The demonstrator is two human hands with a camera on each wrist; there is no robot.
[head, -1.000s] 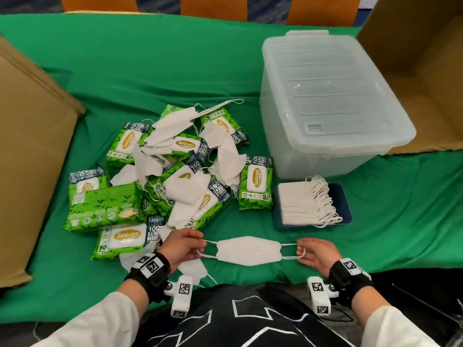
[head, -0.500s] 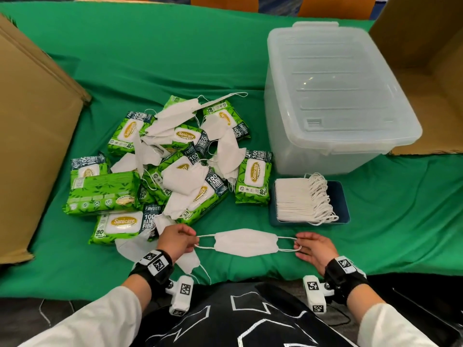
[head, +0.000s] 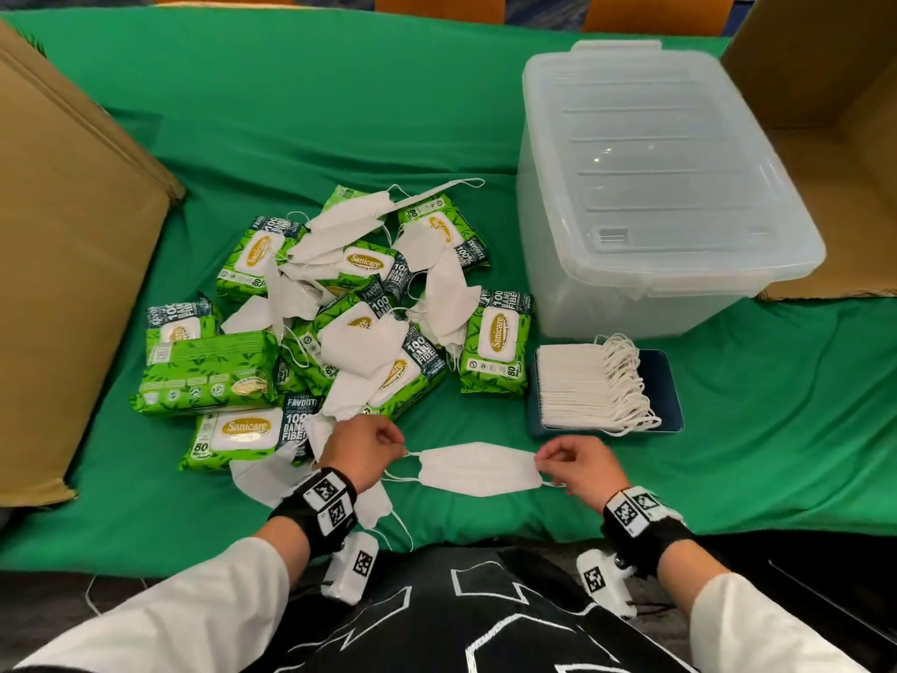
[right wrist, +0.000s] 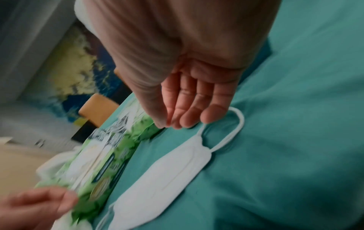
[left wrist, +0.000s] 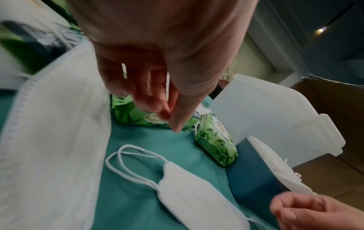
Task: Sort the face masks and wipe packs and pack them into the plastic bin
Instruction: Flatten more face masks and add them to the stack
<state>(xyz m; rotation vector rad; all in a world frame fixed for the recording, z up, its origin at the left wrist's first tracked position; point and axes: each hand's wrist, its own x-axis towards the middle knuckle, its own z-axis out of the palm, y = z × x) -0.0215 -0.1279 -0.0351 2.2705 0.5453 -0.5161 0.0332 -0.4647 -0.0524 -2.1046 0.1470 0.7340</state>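
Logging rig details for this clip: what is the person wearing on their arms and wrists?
White long sleeves on both arms. Behind the left hand and the right hand, a black wrist strap carries white blocks printed with black square fiducial markers; a small white camera unit with another marker hangs under each wrist. No gloves.

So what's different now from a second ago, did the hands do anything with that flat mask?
Both hands let go of the ear loops. The left hand and right hand have lifted off them with fingers loosely curled, and the face mask now lies flat on the green cloth by itself. The mixed pile, the stacked masks on the blue tray and the lidded bin look unchanged.
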